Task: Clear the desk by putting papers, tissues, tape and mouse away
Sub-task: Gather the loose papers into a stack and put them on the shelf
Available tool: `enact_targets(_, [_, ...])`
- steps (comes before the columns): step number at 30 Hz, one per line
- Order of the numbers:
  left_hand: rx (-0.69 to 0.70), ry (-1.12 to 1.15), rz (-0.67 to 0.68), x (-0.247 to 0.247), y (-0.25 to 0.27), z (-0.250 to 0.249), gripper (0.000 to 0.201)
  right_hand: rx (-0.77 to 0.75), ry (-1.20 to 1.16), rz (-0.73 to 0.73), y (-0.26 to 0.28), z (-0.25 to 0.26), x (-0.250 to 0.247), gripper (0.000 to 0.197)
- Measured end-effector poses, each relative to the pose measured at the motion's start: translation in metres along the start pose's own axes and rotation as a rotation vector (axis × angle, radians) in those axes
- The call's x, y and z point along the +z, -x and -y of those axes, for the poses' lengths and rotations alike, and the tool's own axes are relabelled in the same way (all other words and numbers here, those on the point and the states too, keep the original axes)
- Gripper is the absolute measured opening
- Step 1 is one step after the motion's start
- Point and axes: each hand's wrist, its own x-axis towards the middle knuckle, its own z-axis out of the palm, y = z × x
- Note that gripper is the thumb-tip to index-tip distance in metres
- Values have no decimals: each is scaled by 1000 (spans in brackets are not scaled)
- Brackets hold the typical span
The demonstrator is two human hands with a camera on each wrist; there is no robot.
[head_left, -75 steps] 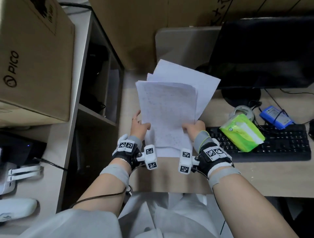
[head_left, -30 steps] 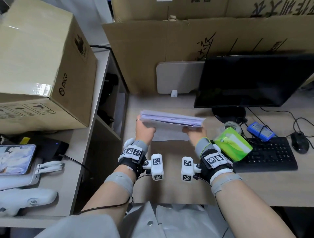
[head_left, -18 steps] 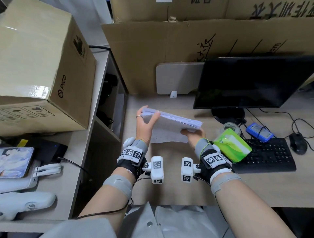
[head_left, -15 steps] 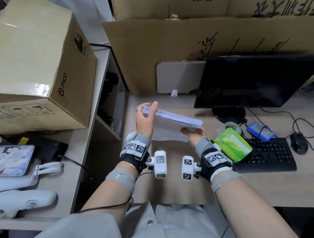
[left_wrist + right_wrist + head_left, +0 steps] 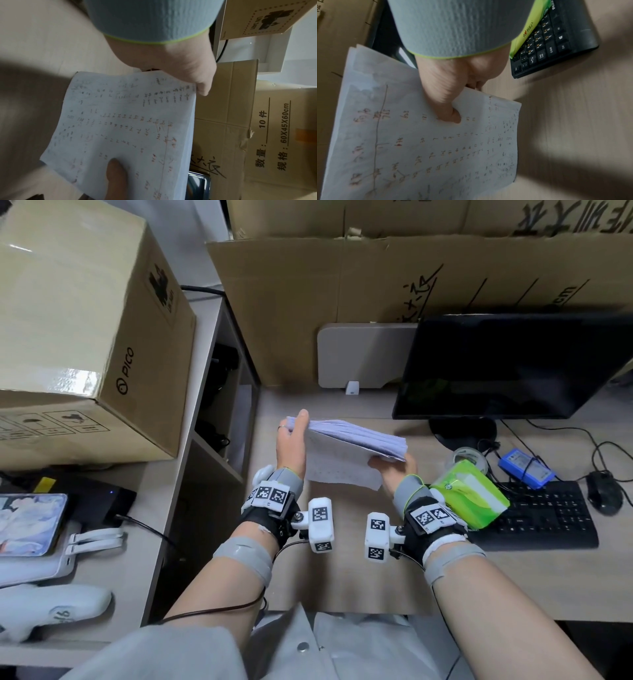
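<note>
A stack of handwritten white papers point(image 5: 356, 445) hangs above the desk point(image 5: 342, 570), its left end higher than its right. My left hand point(image 5: 291, 440) holds the left edge, thumb in front and fingers behind. My right hand point(image 5: 390, 472) pinches the lower right end, with its thumb pressed on the front sheet point(image 5: 419, 148). The left wrist view shows the same sheet point(image 5: 128, 128) under my left thumb. A green tissue pack point(image 5: 469, 494) leans on the keyboard point(image 5: 544, 515), a tape roll point(image 5: 469, 455) lies behind it, and a black mouse point(image 5: 604, 496) sits at the far right.
A black monitor point(image 5: 507, 364) stands behind the papers, with a blue battery pack point(image 5: 525, 469) and cables beside its foot. To the left, an open shelf unit point(image 5: 222, 419) carries a large cardboard box point(image 5: 85, 330). Cardboard sheets point(image 5: 342, 302) line the back.
The papers went from upright and fanned to a squared stack held nearly flat. In the last second its left end rose as my left hand shifted up along that edge.
</note>
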Motion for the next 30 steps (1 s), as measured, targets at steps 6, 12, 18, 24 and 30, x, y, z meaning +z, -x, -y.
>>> enact_targets(6, [80,-95,181,-14,6,8,75,90,187,1,-7,-3,1,28])
enact_targets(12, [50,-463,116,-21,1,44,37,109,136,-36,-2,-3,-5,16])
enact_targets(18, [-83,-301,-2,-13,6,27,24,53,226,26,-3,-4,-1,26])
enact_targets(24, [166,-158,-182,-2,0,-22,10,-195,-50,-28,4,39,9,7])
enact_targets(30, [74,-461,-79,-11,-6,25,26,-33,201,26,-19,-22,15,15])
